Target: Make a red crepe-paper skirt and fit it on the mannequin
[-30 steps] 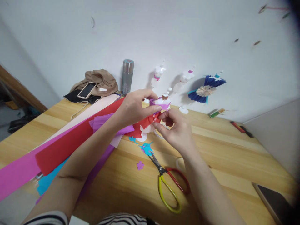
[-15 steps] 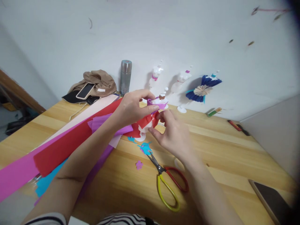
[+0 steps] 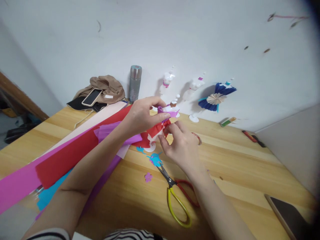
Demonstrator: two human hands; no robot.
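Tilted between my hands is a small white mannequin (image 3: pixel 167 109) with purple paper (image 3: pixel 172 114) round its chest and red paper (image 3: pixel 157 129) at its waist. My left hand (image 3: pixel 143 115) is closed on its upper part, the thumb pressing the purple paper. With thumb and fingertips, my right hand (image 3: pixel 183 145) pinches the edge of the red paper at the waist; the exact contact is partly hidden. The round white base (image 3: pixel 150 147) shows below. Close by lie blue paper scraps (image 3: pixel 156 160), a purple paper flower (image 3: pixel 148 177) and scissors (image 3: pixel 170 182) with red and yellow handles.
Red (image 3: pixel 65 158) and magenta paper strips (image 3: pixel 22 186) run under my left forearm. Along the wall stand a thermos (image 3: pixel 135 85), two white mannequins (image 3: pixel 167 80) and one in a blue paper dress (image 3: pixel 216 98). A phone (image 3: pixel 92 96) rests by brown cloth (image 3: pixel 110 87); a dark tablet-like device (image 3: pixel 287 213) lies right.
My right hand has shifted slightly and its fingers have curled more at the red paper. My left hand keeps its hold. The camera view has moved a little.
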